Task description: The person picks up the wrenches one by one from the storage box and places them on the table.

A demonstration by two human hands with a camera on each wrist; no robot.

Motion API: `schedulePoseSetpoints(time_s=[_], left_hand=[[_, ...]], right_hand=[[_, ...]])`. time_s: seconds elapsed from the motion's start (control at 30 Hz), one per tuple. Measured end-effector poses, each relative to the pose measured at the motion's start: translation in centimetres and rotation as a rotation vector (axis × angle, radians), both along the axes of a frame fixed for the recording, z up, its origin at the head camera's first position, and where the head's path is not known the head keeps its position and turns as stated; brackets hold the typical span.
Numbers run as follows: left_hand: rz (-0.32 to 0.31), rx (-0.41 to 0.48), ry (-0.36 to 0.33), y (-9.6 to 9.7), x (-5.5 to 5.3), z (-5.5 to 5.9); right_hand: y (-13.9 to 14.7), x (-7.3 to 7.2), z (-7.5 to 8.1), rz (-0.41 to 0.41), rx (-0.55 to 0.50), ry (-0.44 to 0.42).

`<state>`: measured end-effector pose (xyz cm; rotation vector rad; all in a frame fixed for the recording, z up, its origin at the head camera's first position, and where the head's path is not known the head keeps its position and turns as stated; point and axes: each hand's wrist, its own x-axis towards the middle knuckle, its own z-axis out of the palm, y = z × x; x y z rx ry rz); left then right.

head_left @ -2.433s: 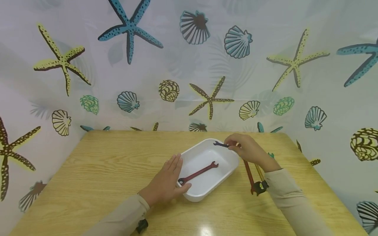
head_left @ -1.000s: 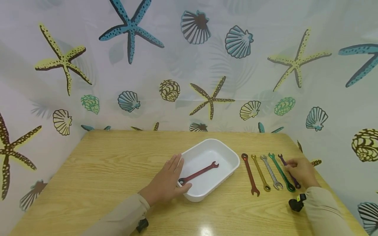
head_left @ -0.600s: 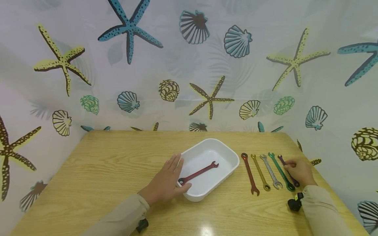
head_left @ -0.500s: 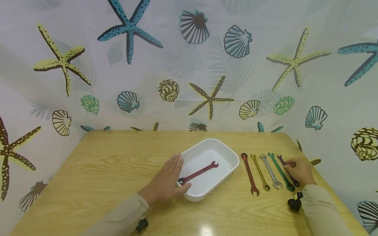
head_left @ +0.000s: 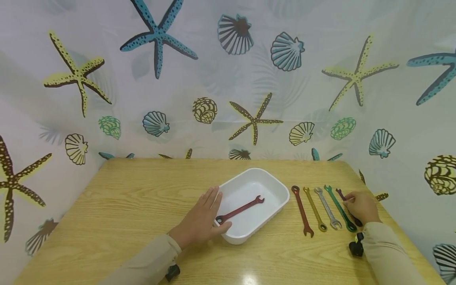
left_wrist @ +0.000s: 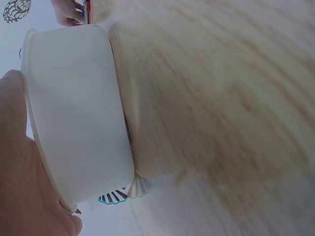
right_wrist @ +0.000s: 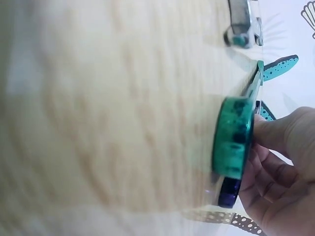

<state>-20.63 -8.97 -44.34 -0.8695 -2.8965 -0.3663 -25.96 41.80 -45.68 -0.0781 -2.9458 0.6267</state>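
A white plastic box [head_left: 264, 218] stands at mid-table with a dark red combination wrench [head_left: 242, 209] lying inside. My left hand [head_left: 199, 217] rests on the box's near left rim, fingers straight and thumb spread. At the right end of a row of wrenches, my right hand [head_left: 362, 206] pinches a small purple wrench [head_left: 339, 193] between thumb and fingers; the hand covers part of its shaft. Just left of it lies a green wrench [head_left: 340, 208]. In the right wrist view, the green ring end [right_wrist: 231, 137] stands in front of the purple one [right_wrist: 228, 192].
Left of the green wrench lie a silver wrench [head_left: 327, 208], a gold wrench [head_left: 315, 209] and a red wrench [head_left: 302, 211], roughly parallel. The wooden table [head_left: 142, 190] meets a patterned curtain [head_left: 213, 138] at the back and sides. Each wrist carries a small black camera [head_left: 356, 248].
My right hand has moved from above the box to the row's right end, bringing the purple wrench down there. Over the last second it stays nearly still. My left hand and the box keep their place.
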Motion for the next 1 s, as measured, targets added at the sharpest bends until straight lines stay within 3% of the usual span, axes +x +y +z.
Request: schedulePoseSetpoints(time_s=[0.7,1.0], left_hand=[[0.011,-0.002,-0.008,0.1,0.0,0.1],[0.012,0.006,-0.025,0.1,0.1,0.2]], right_hand=[[0.2,-0.1,0.0,0.023,0.025,-0.004],[0.0,0.1,1.2,0.042,0.057,-0.068]])
